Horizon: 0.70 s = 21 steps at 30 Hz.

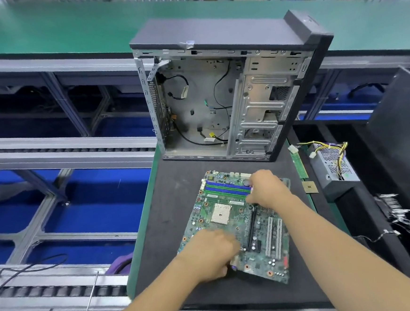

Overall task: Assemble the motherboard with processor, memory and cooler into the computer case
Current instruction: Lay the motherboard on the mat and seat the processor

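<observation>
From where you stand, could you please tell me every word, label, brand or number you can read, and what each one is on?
No text can be read in this view.
motherboard: printed markings are too small and blurred to read.
computer case: no label visible; only stamped metal and cables.
power supply: no readable sticker.
processor: surface too small to read.

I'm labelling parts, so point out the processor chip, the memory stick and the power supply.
processor chip [309, 187], head view, middle of its top face
memory stick [300, 164], head view, middle of its green strip
power supply [332, 163], head view, perforated top
</observation>
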Motion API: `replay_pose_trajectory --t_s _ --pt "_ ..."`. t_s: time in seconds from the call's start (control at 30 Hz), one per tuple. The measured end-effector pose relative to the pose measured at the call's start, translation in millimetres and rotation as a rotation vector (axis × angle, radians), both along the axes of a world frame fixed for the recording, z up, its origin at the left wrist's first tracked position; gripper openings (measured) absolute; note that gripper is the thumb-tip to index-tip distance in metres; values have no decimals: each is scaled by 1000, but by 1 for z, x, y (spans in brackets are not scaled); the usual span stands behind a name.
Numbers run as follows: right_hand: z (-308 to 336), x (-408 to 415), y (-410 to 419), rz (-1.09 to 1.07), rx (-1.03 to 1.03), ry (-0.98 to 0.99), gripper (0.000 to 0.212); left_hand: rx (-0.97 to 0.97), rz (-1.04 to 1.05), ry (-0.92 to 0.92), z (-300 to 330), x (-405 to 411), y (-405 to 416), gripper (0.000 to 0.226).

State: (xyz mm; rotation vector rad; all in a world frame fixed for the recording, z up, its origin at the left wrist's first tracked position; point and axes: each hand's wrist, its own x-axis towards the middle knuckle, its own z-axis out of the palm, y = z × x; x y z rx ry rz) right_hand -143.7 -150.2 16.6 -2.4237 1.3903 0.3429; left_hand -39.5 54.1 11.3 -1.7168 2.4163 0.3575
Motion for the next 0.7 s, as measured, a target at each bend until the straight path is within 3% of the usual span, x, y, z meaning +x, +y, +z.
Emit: replay_pose_trajectory --t_s 0.1,0.37,0.47,0.53,0.63,0.7 --pt "0 9 -9 100 -19 -1 42 -24 54 -38 0 -24 -8 25" --pt "-38 -17 -26 68 -2 -103 47 8 62 -89 -14 -59 -35 28" --pt "-46 -19 -25 57 15 -192 48 8 30 26 -19 -53 -39 26" --pt "-47 -22 -24 45 13 -250 51 -5 39 154 -21 -39 -44 42" --pt "-49 -31 -23 31 -43 -263 49 -113 253 244 -20 -6 -61 49" --pt "-51 -36 -23 36 -67 -248 49 -239 405 162 -21 19 -77 40"
